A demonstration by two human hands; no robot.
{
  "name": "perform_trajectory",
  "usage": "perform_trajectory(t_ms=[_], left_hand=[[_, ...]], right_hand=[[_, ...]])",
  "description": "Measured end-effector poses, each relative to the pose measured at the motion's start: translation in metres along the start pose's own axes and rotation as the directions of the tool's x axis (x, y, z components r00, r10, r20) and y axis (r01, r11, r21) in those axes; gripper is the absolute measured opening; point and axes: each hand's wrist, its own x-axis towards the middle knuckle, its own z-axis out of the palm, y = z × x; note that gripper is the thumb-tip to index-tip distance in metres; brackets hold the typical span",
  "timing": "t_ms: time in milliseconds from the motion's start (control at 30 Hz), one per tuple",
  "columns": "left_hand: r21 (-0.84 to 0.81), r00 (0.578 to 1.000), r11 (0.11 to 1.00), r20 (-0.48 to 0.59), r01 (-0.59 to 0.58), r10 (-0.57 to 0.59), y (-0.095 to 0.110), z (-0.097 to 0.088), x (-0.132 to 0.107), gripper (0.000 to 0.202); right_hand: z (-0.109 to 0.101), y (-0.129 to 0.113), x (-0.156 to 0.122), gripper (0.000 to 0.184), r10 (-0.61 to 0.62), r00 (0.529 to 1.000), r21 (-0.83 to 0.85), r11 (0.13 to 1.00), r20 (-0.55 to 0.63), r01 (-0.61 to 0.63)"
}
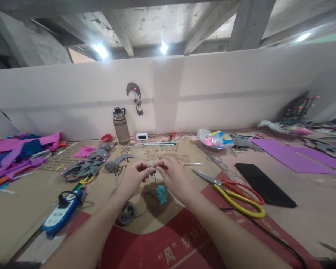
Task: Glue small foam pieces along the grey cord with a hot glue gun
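Observation:
Both my hands meet over the middle of the cardboard-covered table. My left hand is pinched shut on a small grey felt piece. My right hand pinches the same piece from the other side. A thin string hangs down from the piece to a small teal felt shape, which dangles just below my hands. A coil of grey cord lies on the table under my left wrist.
Scissors with red and yellow handles lie right of my hands, beside a black phone. A blue and white power strip sits at the left. A water bottle, felt scraps, purple sheets and a bowl stand farther back.

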Motion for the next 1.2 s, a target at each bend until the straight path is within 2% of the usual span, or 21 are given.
perform_trajectory(t_ms=[200,367,500,600,700,867,1067,1200], left_hand=[[0.02,1.0,1.0,0.003,0.008,-0.008,0.0,0.0,-0.001,0.029],[0.021,0.999,0.999,0.011,0.031,-0.031,0.002,0.002,-0.002,0.029],[-0.072,0.999,0.997,0.02,0.039,-0.037,-0.003,0.0,0.001,0.028],[-0.141,0.999,0.99,0.043,0.03,-0.024,-0.007,-0.001,0.003,0.026],[-0.178,0.999,0.984,0.048,0.029,-0.021,-0.007,-0.002,0.003,0.025],[-0.191,0.998,0.981,0.064,0.026,-0.014,-0.004,-0.002,0.002,0.025],[-0.169,0.997,0.985,0.08,0.037,-0.024,-0.006,0.0,0.002,0.026],[-0.143,0.995,0.988,0.088,0.057,-0.044,-0.006,0.002,0.002,0.029]], right_hand=[[0.008,0.006,-0.002,0.007,-0.027,0.998,-0.087,0.996,0.055,0.032],[0.01,0.008,-0.002,0.006,-0.004,0.999,-0.144,0.99,0.032,0.008],[0.004,0.006,0.0,0.01,0.07,0.997,-0.078,0.994,-0.038,-0.072],[0.0,0.003,0.001,0.01,0.038,0.999,0.024,0.999,-0.013,-0.037],[-0.002,0.0,0.001,0.008,-0.008,1.0,0.042,0.999,0.024,0.007],[0.001,-0.001,0.0,0.008,-0.026,0.999,-0.027,0.999,0.047,0.027],[0.007,0.002,-0.003,0.007,-0.104,0.994,-0.202,0.974,-0.015,0.099],[0.004,0.002,-0.001,0.006,-0.042,0.998,-0.215,0.976,-0.044,0.032]])
